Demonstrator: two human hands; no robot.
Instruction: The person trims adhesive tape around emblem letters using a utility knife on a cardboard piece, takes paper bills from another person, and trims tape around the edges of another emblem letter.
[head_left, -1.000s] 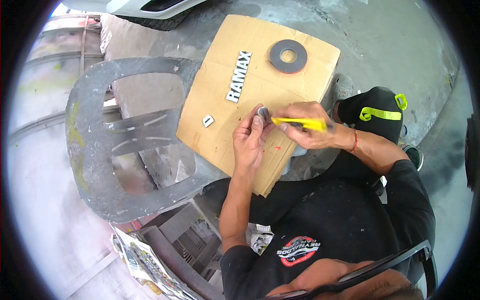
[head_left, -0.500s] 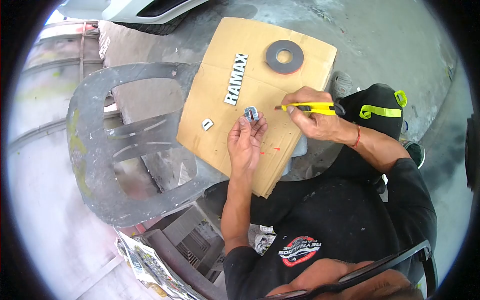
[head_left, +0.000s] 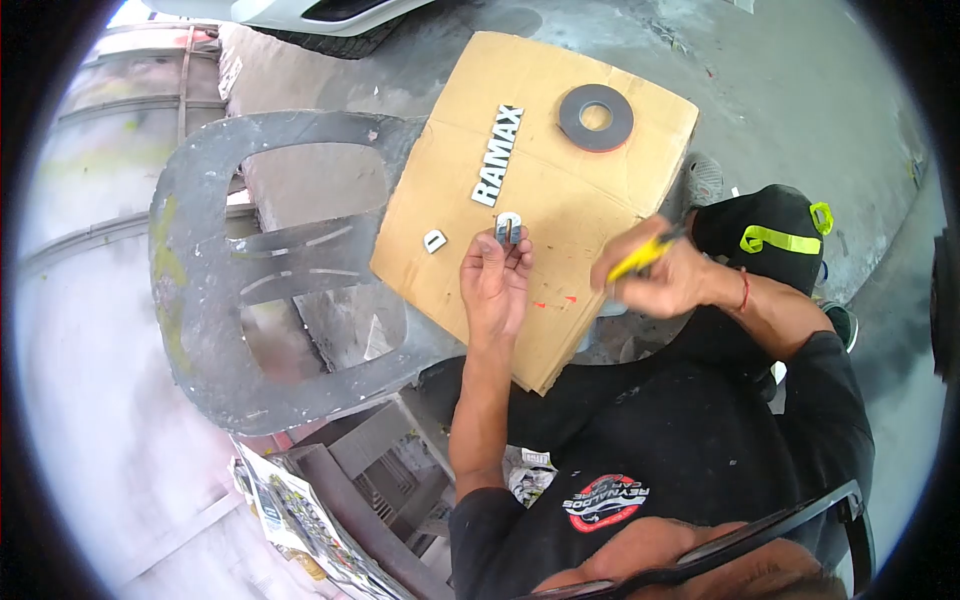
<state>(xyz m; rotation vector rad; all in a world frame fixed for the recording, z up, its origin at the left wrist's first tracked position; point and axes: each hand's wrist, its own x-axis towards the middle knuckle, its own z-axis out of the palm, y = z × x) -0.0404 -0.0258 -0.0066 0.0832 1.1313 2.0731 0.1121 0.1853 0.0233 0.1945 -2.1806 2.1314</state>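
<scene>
My left hand pinches a small silvery letter piece between thumb and fingers, above a cardboard sheet. At the right of the sheet, my right hand grips a yellow utility knife; motion blurs both, and the blade cannot be made out. White letters reading RAMAX lie joined on the cardboard. A loose letter D rests to the left of my left hand. Toward the far right corner is a roll of dark tape. Small red scraps lie nearer to me.
A worn grey plastic chair stands at the left, partly beneath the cardboard. Part of a white vehicle shows at the top. Newspaper lies low on the left. My knee is beside the board's right edge.
My right hand with the knife has moved away from the letter piece, back toward my body, and the knife is tilted more steeply. My left hand keeps its pinch; the whole view has shifted slightly.
</scene>
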